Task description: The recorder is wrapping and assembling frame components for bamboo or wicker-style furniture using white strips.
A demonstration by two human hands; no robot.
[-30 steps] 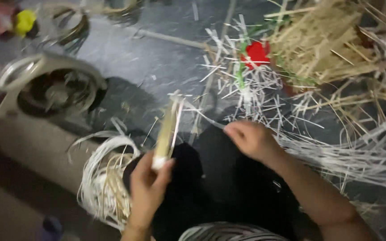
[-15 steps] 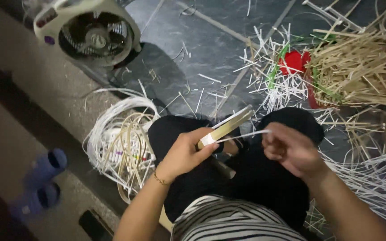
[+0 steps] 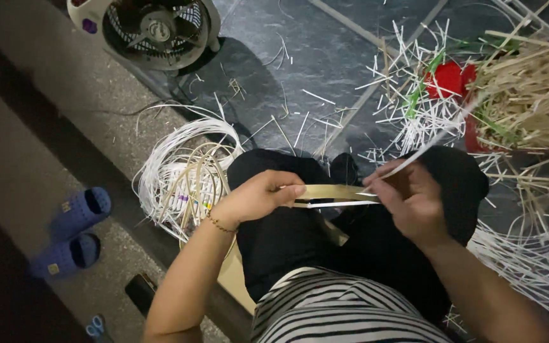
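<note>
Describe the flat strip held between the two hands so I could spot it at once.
Start at the person's dark-trousered lap. Just above it, the left hand and right hand meet on a flat tan strip. It is wider and browner than the thin white strips coiled nearby.

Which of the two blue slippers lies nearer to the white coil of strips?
The upper blue slipper: it lies closer to the white coil, while the lower blue slipper sits farther down-left.
</note>
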